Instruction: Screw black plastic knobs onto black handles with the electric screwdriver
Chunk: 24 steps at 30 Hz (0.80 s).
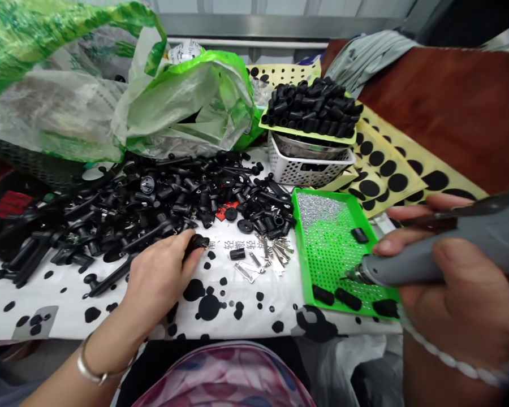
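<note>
My left hand [159,274] is closed around a small black plastic part [198,242] at the near edge of a heap of black plastic parts [173,192]. My fingers hide most of that part. On the right, my right hand [462,294] grips a grey electric screwdriver [419,265], its tip pointing left above a green perforated tray [305,271]. Tiny silver screws [318,208] gather at the tray's far end, and several black cylindrical pieces [348,298] lie along its near side. Between hand and tray are metal clips [275,254] and a short black tube [237,254].
Behind the green tray, a white basket [309,168] bears a tray heaped with black tubes [314,107]. Yellow sheets with black round pads [377,164] lie at the right. Green and clear plastic bags [186,107] stand at the back left. A spotted cloth [246,316] covers the table.
</note>
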Motion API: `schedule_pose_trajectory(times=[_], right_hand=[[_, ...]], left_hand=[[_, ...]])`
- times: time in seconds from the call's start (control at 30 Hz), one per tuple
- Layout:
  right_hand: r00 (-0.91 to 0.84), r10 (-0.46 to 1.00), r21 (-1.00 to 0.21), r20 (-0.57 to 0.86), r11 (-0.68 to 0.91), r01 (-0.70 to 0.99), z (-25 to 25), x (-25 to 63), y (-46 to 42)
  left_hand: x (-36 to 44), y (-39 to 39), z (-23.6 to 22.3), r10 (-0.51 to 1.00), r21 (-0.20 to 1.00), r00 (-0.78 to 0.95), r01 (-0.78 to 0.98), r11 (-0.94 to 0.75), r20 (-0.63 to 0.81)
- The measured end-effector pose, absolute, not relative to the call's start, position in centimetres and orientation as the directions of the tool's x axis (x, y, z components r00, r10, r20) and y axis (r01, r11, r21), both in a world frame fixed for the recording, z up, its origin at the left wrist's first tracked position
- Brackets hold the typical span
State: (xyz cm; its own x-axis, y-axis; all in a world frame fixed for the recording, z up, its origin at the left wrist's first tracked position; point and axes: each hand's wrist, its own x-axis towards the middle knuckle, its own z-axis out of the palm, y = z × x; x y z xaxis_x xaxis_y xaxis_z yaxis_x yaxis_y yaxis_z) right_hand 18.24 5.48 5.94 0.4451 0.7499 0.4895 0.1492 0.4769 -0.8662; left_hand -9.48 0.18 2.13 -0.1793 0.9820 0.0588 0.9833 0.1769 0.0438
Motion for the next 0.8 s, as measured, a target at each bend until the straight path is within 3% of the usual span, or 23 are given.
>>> schedule_pose_trajectory(times=[0.07,0.17,0.27,0.37,0.47,0.63,0.8], right_hand=[[0.433,0.745,-0.841,0.508,0.538,0.062,6.1,18.4,5.5],[0.313,0.788,-0.829,0.530,0.559,-0.004,6.4,18.6,5.2],[0.074,0.890,-0.890,0.450,0.454,-0.047,7.1,18.1,4.3],[-0.155,0.931,-0.943,0.330,0.317,-0.105,7.9,17.0,3.5],[-0.238,0.927,-0.957,0.288,0.273,-0.095,8.4,16.3,2.9],[-0.174,0.935,-0.947,0.310,0.288,-0.141,8.2,16.1,2.0],[-0.066,0.954,-0.952,0.294,0.286,-0.109,7.8,15.5,2.0]], left_hand=[[-9.3,-0.7,2.1,0.985,0.277,-0.144,0.954,0.112,0.098],[-8.0,-1.5,2.6,0.987,0.653,-0.078,0.757,-0.035,0.144],[-5.8,-1.3,3.5,0.987,0.858,-0.084,0.508,-0.073,0.134],[-3.6,-0.6,4.4,0.987,0.923,-0.083,0.372,-0.099,0.139],[-1.9,-0.1,5.0,0.980,0.939,-0.022,0.292,-0.184,0.199],[0.3,-0.7,5.5,0.984,0.988,-0.091,0.050,-0.147,0.151],[0.9,-0.2,5.1,0.994,0.993,-0.068,-0.074,-0.090,0.085]])
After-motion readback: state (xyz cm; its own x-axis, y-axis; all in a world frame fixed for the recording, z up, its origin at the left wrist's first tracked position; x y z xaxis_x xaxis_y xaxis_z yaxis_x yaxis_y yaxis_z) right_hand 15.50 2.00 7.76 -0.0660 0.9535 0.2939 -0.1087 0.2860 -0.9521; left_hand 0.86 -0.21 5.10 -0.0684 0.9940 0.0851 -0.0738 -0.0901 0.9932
